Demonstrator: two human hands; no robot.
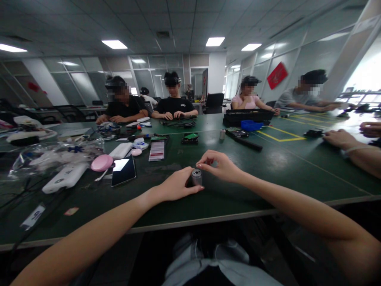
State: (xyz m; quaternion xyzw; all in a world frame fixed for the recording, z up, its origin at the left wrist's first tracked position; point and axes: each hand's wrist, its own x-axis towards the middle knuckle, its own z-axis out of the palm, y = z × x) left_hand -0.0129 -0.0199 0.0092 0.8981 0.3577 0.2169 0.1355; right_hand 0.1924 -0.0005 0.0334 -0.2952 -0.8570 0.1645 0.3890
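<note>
Beyond held cylinder (197, 179), circuit board (189, 137), bin (251, 126)

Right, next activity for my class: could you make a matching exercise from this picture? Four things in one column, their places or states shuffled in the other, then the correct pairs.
Column one
1. Cylinder
2. Right hand
3. Blue tray
4. Large pink disc

Column two
A. By the black case
B. Held by the left hand
C. Beside the tablet
D. Fingers pinched near the cylinder's top

Pairs: 1-B, 2-D, 3-A, 4-C
</note>
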